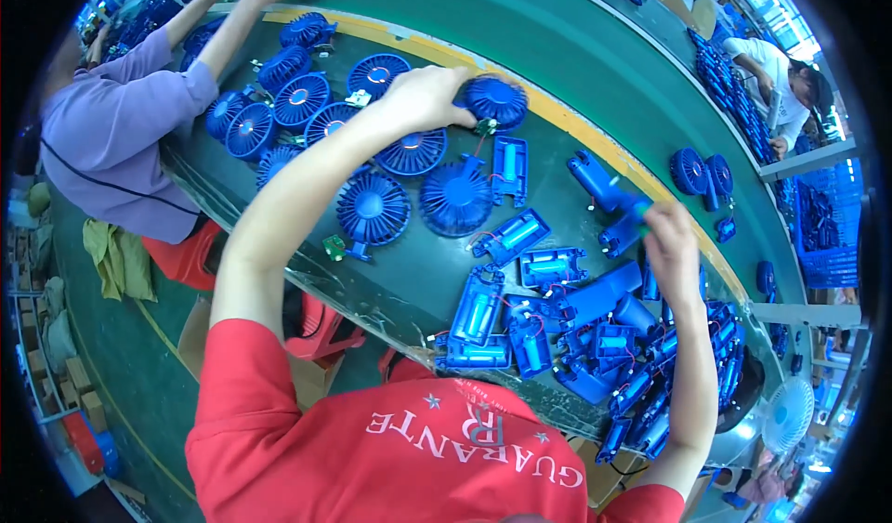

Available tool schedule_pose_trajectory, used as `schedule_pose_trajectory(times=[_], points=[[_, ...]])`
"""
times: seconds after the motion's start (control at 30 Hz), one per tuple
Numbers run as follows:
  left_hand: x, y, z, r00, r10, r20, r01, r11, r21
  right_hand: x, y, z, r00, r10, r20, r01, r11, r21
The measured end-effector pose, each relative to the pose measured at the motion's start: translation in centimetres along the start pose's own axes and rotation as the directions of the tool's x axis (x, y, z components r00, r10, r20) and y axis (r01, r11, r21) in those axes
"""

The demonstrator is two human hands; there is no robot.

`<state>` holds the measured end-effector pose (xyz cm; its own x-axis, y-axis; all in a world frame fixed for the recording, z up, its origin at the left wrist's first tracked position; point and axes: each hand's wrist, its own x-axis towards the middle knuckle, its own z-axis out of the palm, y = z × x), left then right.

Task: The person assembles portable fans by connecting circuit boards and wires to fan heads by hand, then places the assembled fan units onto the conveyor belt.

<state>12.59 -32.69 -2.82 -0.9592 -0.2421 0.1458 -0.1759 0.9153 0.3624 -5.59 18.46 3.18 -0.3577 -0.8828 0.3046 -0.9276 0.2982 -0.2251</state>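
Observation:
My left hand (pixel 429 98) reaches far across the bench, its thumb and fingers gripping the near left side of a round blue fan head (pixel 497 103). A small circuit board (pixel 486 127) hangs at that fan head's lower edge. Farther right, my right hand (pixel 671 235) is closed, its fingertips on a blue fan handle (pixel 624 232); motion blur softens the contact. Another blue handle (pixel 595 179) lies just left of it. Below my left hand sit more fan heads (pixel 455 196). Between my hands lie open handle shells with light-blue batteries (pixel 514 235).
A heap of blue handle shells (pixel 641 356) covers the bench's right end. The green conveyor belt (pixel 595 77) runs behind a yellow edge strip (pixel 576 128). A co-worker in a purple top (pixel 121 142) reaches over the belt at left; a person in white (pixel 776 86) works across it.

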Motion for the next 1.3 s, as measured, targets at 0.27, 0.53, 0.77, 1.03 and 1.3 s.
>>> schedule_pose_trajectory(times=[0.27, 0.53, 0.77, 1.03, 1.3], points=[[-0.7, -0.3, -0.8, 0.999, -0.008, 0.036, 0.025, 0.876, -0.481, 1.9, -4.1, 0.4, 0.996, 0.092, -0.005, -0.091, 0.995, 0.036], [-2.7, -3.1, -2.9, 0.916, 0.313, -0.252, -0.297, 0.949, 0.103, 14.8, -10.0, 6.2, 0.999, 0.034, 0.041, -0.042, 0.976, 0.215], [-4.4, 3.1, -1.7, 0.939, 0.308, -0.151, -0.292, 0.949, 0.120, 25.3, -5.3, 16.7, 0.959, 0.200, 0.201, -0.283, 0.727, 0.626], [-6.8, 1.2, -3.0, 0.959, 0.092, -0.268, -0.029, 0.973, 0.228, 26.9, -10.6, 14.5, 0.837, 0.367, 0.406, -0.545, 0.489, 0.681], [-7.8, 1.2, -4.0, 0.950, -0.063, -0.306, 0.127, 0.973, 0.193, 26.6, -9.3, 8.8, 0.866, 0.287, 0.409, -0.432, 0.019, 0.902]])
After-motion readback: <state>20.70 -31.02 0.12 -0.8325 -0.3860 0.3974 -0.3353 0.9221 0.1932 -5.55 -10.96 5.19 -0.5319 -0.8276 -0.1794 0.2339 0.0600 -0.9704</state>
